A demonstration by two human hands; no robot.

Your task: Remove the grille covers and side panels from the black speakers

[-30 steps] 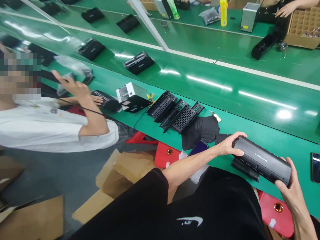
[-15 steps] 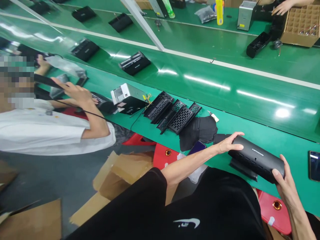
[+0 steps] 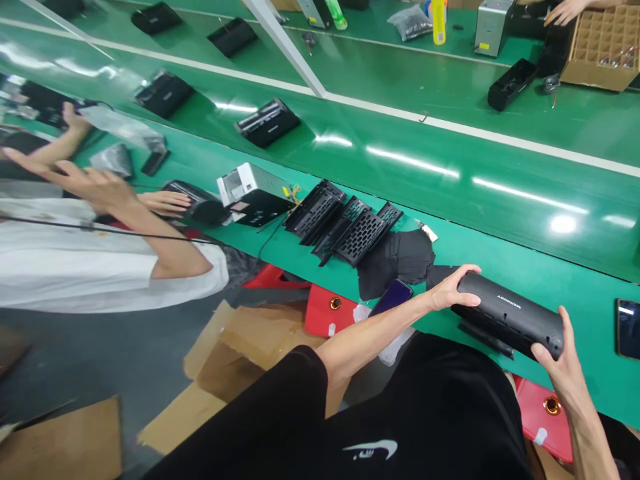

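In the head view, lower right of the frame, a long black speaker housing (image 3: 507,315) lies across the near edge of the green bench (image 3: 550,267). It carries a short line of pale lettering along its top face, seen upside down and too small to read surely. On the black shirt (image 3: 400,413) at the bottom centre sits a white swoosh-like emblem.

The left hand (image 3: 450,288) is closed over the housing's left end, thumb beneath and fingers over the top; the right hand (image 3: 560,360) grips the right end, fingers wrapped around it. Against the frame a second ago, the housing has slid a little leftward and lower on the bench, and the right hand has curled further round its end.

Just left of the housing lies a dark cloth (image 3: 400,257), then a row of black perforated grilles (image 3: 345,223), then a white and black box (image 3: 253,193). A purple phone (image 3: 393,297) lies at the bench edge below the cloth, and another phone (image 3: 627,328) at the right edge of the frame. At the left a co-worker in a white shirt (image 3: 90,273) has raised an arm higher than before. More black housings (image 3: 267,122) ride the belt at upper centre
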